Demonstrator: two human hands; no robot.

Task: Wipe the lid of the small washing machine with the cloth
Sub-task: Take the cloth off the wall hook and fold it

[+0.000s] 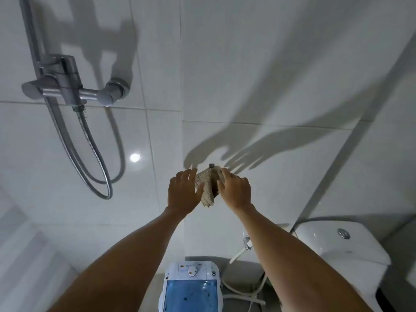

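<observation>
Left hand [183,192] open against cloth [208,188] on wall hook; right hand [235,192] gripping it. Soft, light, limp: grasp bunched middle. Lid [191,293] below, unwiped.

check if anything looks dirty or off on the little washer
Yes: dark specks dot the small washing machine, across its blue lid and white control panel. It looks unwiped; both hands are at the cloth, up by the wall.

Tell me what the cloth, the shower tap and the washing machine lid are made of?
The cloth looks like coarse woven fabric: beige, ribbed, matte. The shower tap looks like metal with a brushed silvery sheen. The washing machine lid seems to be see-through blue plastic in a white plastic frame, glossy with dark specks.
</observation>
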